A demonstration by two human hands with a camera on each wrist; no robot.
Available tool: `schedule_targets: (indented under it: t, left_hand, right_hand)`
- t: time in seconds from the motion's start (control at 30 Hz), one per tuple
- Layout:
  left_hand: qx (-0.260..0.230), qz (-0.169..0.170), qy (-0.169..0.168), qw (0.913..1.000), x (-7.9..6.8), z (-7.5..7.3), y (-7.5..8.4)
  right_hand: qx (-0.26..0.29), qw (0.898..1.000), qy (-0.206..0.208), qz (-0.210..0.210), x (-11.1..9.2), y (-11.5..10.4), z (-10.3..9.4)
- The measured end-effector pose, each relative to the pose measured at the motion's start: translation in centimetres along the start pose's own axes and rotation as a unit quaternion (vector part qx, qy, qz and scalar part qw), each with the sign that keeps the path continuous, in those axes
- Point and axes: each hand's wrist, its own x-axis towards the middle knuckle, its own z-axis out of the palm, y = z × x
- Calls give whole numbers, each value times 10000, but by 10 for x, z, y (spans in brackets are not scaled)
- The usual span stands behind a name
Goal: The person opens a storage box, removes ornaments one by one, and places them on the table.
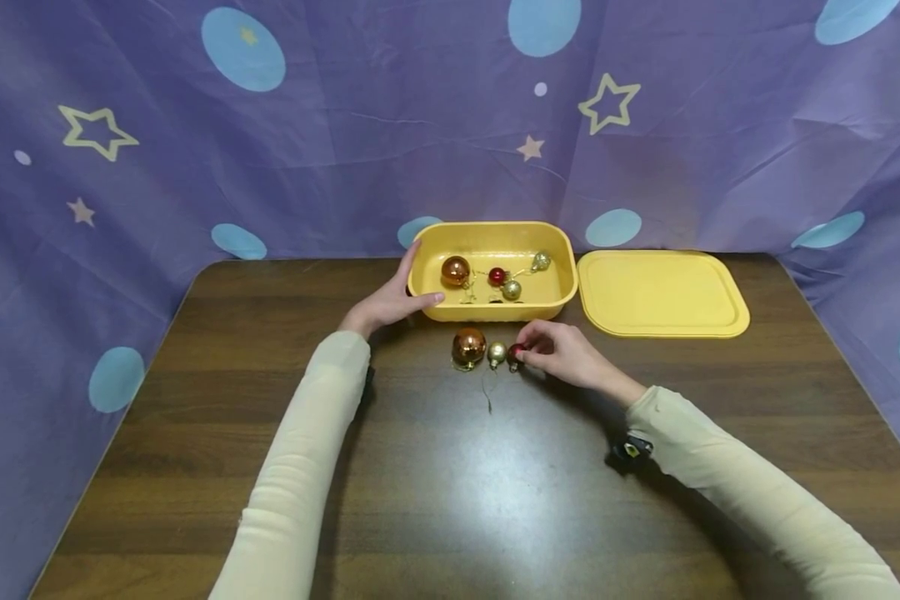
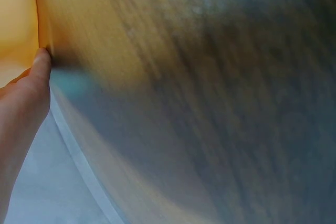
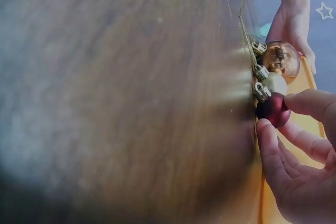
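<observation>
My right hand (image 1: 567, 355) pinches a small matte dark red Christmas bauble (image 3: 273, 112) between thumb and fingers, down at the table. Left of it stand a small pale gold bauble (image 1: 497, 354) and a larger shiny amber bauble (image 1: 468, 346), lined up in a row with caps toward me. With my left hand (image 1: 388, 305) I hold the left end of a yellow plastic container (image 1: 495, 312), thumb over its front rim and fingers along its side. Inside lie another amber bauble (image 1: 455, 271), a red bauble (image 1: 497, 276) and two gold ones, one glittery (image 1: 542, 261).
A yellow lid (image 1: 663, 293) lies flat on the wooden table (image 1: 270, 333), right of the container. Behind the table hangs a purple curtain (image 1: 390, 117) with stars and blue spots. A thin string loop (image 1: 488, 396) trails from the gold bauble toward me.
</observation>
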Motion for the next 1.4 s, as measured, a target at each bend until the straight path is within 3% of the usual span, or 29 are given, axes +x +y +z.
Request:
schedule_targets:
  t: [0.27,0.5,0.9,1.17,1.4]
  left_hand:
    - [-76,-68,-94,9999,0,-1,5]
    - [-143,-117,-222,9996,-17,-2,31]
    - [-119,-127,-204,9996,-22,-1,38]
    - [-120,-140,-238,9995,-18,-2,35]
    - [-144,-99,-142,9997,-4,-1,7]
  right_hand:
    - [132,9999,-22,46,3,-1,3]
    - [189,9998,-26,102,5,0,5]
    - [303,9993,-147,180,6,1,3]
    - [301,9991,-214,201,6,2,-1]
    - [307,9994,-24,161,5,-7,-12]
